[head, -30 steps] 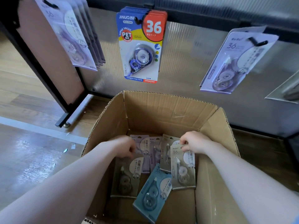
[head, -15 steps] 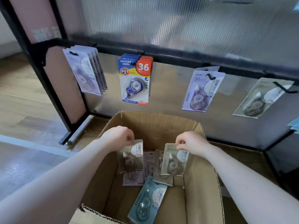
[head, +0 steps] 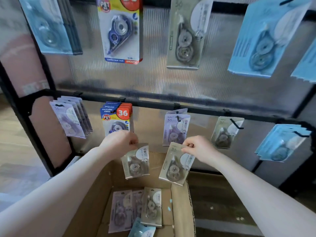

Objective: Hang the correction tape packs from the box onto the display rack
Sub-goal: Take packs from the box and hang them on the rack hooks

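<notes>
Left hand [head: 119,142] pinches a grey correction tape pack [head: 136,162] by its top; right hand [head: 199,148] pinches another [head: 176,164]. Both hang above the cardboard box [head: 181,202]. Advice: thread each hole squarely onto the matching grey-pack hook [head: 236,124], one at a time.

Left hand [head: 119,142]: raised above the brown cardboard box [head: 181,202], fingers pinching the top of a grey-beige carded correction tape pack [head: 136,162].
Right hand [head: 199,148]: level with it, pinching a second grey-beige pack [head: 176,165].
Forearms: bare, extended forward.

Top-row packs [head: 119,29] cut off by the edge — print perhaps unreadable.
</notes>
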The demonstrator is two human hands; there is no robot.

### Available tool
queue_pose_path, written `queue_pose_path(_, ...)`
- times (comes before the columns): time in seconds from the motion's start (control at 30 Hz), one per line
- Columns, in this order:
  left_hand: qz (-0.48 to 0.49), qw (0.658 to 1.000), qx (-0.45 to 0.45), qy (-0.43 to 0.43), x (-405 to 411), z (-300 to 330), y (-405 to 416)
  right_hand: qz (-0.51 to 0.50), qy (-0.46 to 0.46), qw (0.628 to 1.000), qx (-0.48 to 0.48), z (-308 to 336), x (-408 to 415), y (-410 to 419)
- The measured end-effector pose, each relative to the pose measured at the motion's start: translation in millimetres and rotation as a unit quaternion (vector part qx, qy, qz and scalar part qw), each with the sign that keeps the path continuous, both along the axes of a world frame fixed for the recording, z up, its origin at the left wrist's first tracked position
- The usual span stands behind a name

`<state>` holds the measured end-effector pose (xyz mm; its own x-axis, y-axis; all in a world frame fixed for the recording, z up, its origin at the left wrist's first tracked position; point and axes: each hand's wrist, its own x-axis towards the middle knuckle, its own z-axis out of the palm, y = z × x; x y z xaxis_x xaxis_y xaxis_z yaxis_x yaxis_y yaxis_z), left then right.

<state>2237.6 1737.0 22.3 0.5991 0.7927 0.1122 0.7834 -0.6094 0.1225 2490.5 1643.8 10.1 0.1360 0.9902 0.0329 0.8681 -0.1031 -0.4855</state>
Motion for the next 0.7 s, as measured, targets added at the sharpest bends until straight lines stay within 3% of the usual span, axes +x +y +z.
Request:
queue_pose_path(0.23,-0.022,0.999,0.033,-0.011,42,37,-11,-0.039,0.053,0.996,0.055,23,48,-27)
queue_pose_path(0.7,-0.073,0.996,0.044,0.020,118,58,-25,-0.098,0.048,0.986,0.126,50,121,-77)
